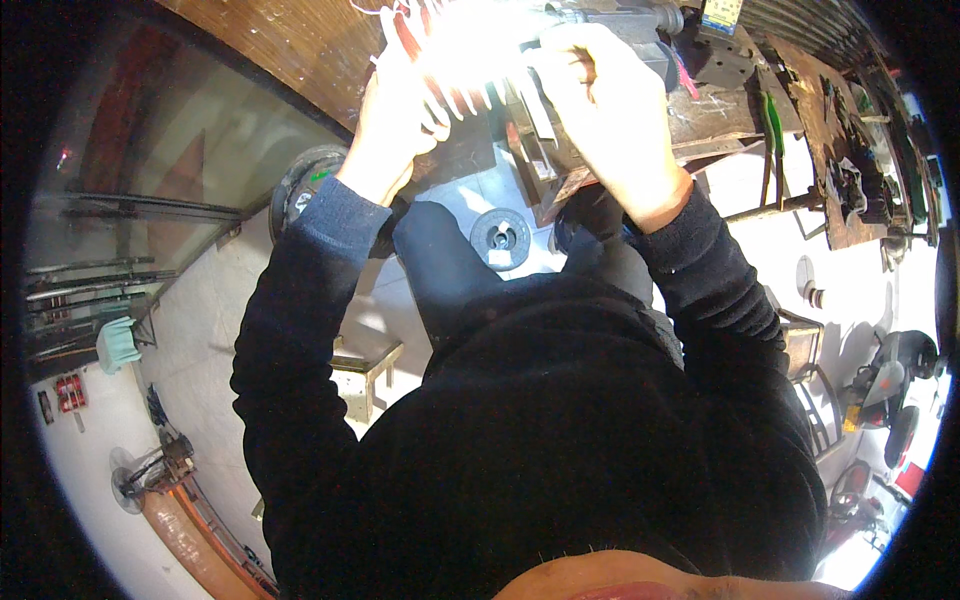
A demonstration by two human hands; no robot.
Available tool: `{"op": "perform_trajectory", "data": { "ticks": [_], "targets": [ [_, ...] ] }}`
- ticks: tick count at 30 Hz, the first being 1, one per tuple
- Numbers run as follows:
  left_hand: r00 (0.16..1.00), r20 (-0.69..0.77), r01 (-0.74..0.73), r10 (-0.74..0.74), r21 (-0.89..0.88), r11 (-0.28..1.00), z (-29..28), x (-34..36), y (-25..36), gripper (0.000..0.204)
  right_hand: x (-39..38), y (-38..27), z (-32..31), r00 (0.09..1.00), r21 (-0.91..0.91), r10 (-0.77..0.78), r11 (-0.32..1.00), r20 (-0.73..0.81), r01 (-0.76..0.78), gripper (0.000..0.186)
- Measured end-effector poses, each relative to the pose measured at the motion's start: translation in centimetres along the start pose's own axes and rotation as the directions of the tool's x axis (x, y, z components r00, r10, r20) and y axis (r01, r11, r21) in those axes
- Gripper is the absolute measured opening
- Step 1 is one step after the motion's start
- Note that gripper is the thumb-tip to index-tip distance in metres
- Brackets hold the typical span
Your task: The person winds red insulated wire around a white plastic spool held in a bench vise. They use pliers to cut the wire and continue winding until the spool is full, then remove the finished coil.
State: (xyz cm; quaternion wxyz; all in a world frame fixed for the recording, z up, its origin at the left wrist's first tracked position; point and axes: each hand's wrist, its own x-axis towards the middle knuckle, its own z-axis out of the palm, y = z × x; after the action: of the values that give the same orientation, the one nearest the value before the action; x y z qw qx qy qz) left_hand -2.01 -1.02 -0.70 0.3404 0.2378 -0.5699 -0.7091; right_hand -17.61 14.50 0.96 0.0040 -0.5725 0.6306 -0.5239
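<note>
Holding both hands up at 12 o'clock over the workbench [300, 50]. Left hand [395, 115] at 11, fingers curled around the left end of a pale ribbed part [470, 50]; glare washes it out, can't tell what it is. Right hand [600, 95] at 1, closed over the part's right end, where a grey tool body [640, 30] sits. Long axis of the part runs 9-to-3 between my hands; both equally near, both gripping. Dark disc [500, 238] lies on the floor below, well apart. Green-handled pliers [772, 120] at 2 on the bench.
</note>
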Motion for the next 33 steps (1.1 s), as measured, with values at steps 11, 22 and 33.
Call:
{"op": "perform_trajectory", "data": {
  "ticks": [11,22,33],
  "targets": [
    [0.997,-0.023,0.072,-0.073,-0.017,0.997,-0.4,-0.2,-0.5,0.068,-0.3,1.5,0.7,0.999,0.004,-0.035,0.999,-0.036,0.035,0.022],
    [0.994,0.098,0.057,-0.043,-0.151,0.987,-1.3,0.7,-0.7,0.057,-0.2,2.2,2.4,0.996,0.057,0.042,0.998,-0.081,-0.038,0.023],
    [0.998,0.031,0.054,-0.054,-0.019,0.998,-0.1,0.1,0.3,0.061,-0.5,1.1,1.6,0.994,0.039,0.068,0.997,-0.089,-0.065,0.025]
  ]
}}
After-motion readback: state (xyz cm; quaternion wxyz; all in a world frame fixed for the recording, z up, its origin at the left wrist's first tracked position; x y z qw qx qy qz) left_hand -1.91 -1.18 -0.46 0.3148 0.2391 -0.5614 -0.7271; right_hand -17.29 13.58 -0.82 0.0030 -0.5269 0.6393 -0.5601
